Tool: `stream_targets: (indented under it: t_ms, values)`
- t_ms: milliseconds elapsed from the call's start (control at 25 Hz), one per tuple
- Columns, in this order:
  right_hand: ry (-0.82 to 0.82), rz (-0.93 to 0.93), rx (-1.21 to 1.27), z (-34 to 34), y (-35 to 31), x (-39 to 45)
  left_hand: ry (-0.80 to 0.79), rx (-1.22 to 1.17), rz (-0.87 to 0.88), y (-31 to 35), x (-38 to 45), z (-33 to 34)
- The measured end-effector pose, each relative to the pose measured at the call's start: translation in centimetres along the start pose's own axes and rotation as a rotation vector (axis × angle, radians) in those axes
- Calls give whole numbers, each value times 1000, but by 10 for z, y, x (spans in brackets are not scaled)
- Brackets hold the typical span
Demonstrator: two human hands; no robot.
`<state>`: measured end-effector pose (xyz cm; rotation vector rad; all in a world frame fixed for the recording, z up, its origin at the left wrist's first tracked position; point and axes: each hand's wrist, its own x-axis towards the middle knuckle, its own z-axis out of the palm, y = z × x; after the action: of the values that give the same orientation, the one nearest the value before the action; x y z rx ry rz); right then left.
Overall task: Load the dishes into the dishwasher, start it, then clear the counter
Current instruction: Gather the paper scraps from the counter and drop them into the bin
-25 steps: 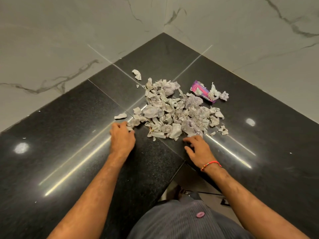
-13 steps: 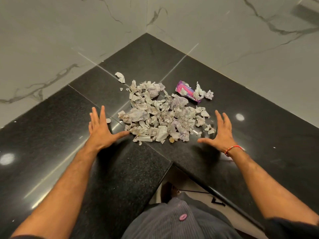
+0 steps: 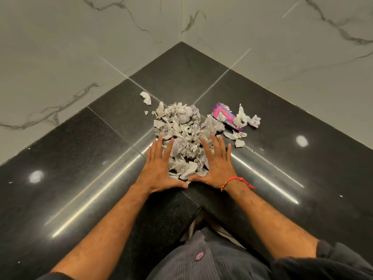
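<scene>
Hands flat and open, left hand (image 3: 158,170) and right hand (image 3: 215,167) flank paper scraps (image 3: 182,130) on the black counter (image 3: 80,178); counter-clearing underway, scooping the heap likely next.

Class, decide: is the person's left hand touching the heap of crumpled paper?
Touching. The head view shows the left hand flat on the counter, its straight fingers lying against the near left edge of the paper heap.
</scene>
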<state>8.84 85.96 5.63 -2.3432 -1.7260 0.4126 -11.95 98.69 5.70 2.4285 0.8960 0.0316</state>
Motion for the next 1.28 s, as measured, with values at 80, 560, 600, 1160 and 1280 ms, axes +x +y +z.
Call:
stream_targets:
  t_ms: [80, 560, 600, 1160, 1280]
  values:
    - [34, -5, 0, -5, 1, 12, 13, -38, -17, 3, 8, -2]
    - [-47, -237, -107, -2, 8, 57, -8, 142, 72, -2, 37, 8]
    - [-9, -250, -75, -1, 7, 58, 28, 132, 70, -1, 38, 10]
    - [222, 21, 1329, -33, -70, 73, 350, -1092, -132, 77, 49, -16]
    - [226, -37, 1343, -43, -76, 66, 394, -1097, -100, 81, 43, -24]
